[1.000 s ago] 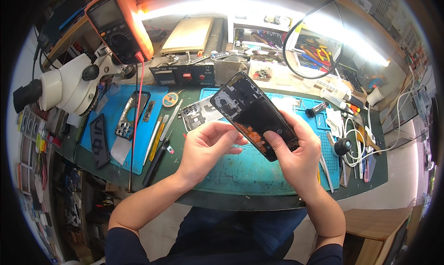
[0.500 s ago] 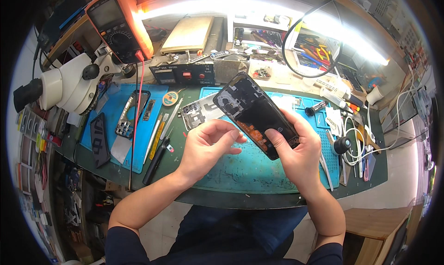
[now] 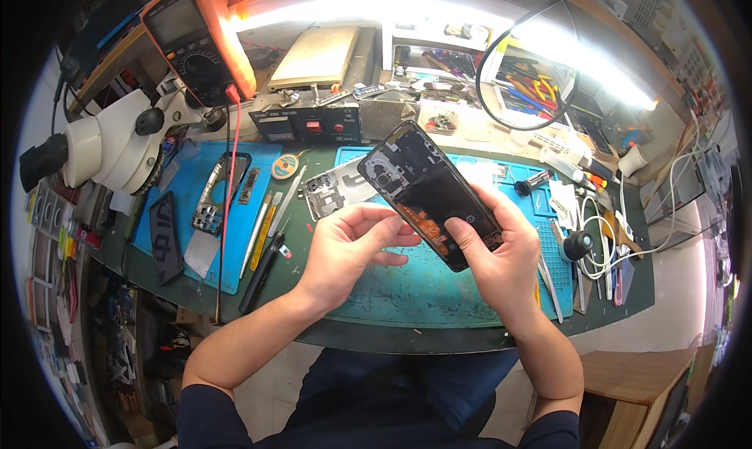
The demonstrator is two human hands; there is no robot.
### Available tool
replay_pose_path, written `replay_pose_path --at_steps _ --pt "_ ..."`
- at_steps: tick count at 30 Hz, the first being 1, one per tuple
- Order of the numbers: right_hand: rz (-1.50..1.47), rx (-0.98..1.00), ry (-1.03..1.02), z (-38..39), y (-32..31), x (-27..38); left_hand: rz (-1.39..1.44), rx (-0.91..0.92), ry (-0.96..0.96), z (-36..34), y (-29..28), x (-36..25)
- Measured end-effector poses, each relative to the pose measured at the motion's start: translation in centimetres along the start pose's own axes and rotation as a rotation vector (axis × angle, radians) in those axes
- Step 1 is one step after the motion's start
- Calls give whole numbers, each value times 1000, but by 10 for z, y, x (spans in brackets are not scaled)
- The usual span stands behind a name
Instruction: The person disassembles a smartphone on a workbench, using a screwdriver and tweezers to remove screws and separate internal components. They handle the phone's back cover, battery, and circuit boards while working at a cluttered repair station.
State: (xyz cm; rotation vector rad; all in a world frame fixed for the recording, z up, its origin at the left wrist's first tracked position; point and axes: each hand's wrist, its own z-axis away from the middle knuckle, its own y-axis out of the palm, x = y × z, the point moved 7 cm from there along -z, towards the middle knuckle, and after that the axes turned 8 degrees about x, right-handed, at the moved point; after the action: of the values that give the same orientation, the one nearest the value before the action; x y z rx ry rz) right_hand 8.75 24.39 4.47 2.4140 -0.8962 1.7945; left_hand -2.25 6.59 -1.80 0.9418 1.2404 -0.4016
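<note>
An opened phone frame (image 3: pixel 427 184), black inside with an orange flex cable (image 3: pixel 427 226) along its lower left part, is held tilted above the mat. My right hand (image 3: pixel 501 238) grips its lower right side, thumb pressed on the inner face. Close by its left edge, my left hand (image 3: pixel 352 249) has curled fingers, with thumb and forefinger brought together; whatever may be between them is too small or hidden to see. Behind the hands a silvery phone inner plate (image 3: pixel 333 187) with camera openings lies on the bench, partly covered by the held phone.
A blue work mat (image 3: pixel 415 292) lies under my hands. To the left are a bare phone frame (image 3: pixel 219 194), a dark back cover (image 3: pixel 164 238), a screwdriver (image 3: pixel 262 273) and a solder reel (image 3: pixel 285 166). A microscope (image 3: pixel 102 144) and an orange multimeter (image 3: pixel 200 46) stand at far left; white cables (image 3: pixel 599 245) coil right.
The phone and both hands have shifted very slightly left in the picture, as has the bench. The left fingers have moved a little; the right hand keeps its grip.
</note>
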Motion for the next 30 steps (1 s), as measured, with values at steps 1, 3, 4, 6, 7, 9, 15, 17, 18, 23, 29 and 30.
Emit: replay_pose_path --at_steps 1,3,4,6,7,9,15,17,18,23,29,30 --pt "8 -1 -2 0 0 0 2 1 3 0 0 0" --pt "12 0 3 1 1 -1 1 -2 0 0 -1 0" --pt "10 2 10 1 1 -1 0 -3 -2 0 -1 0" --pt "1 3 10 1 2 -1 -1 -10 -11 1 -2 0" --pt "-5 2 5 1 2 0 -3 -13 -16 1 -3 0" --pt "-8 -4 -4 1 2 0 -2 -25 -13 1 -2 -1" --pt "49 81 65 0 -9 -1 20 -186 73 0 -23 5" --pt "93 264 167 -3 -21 -8 43 -283 171 2 -35 2" --pt "106 397 225 -1 -22 -15 50 -298 207 3 -34 -6" --pt "187 578 209 8 -13 -27 -393 141 -10 2 9 -10" --pt "592 220 -44 5 -74 -1 -320 135 -61 0 15 1" --pt "618 149 72 5 -92 3 -314 125 -77 1 13 0"
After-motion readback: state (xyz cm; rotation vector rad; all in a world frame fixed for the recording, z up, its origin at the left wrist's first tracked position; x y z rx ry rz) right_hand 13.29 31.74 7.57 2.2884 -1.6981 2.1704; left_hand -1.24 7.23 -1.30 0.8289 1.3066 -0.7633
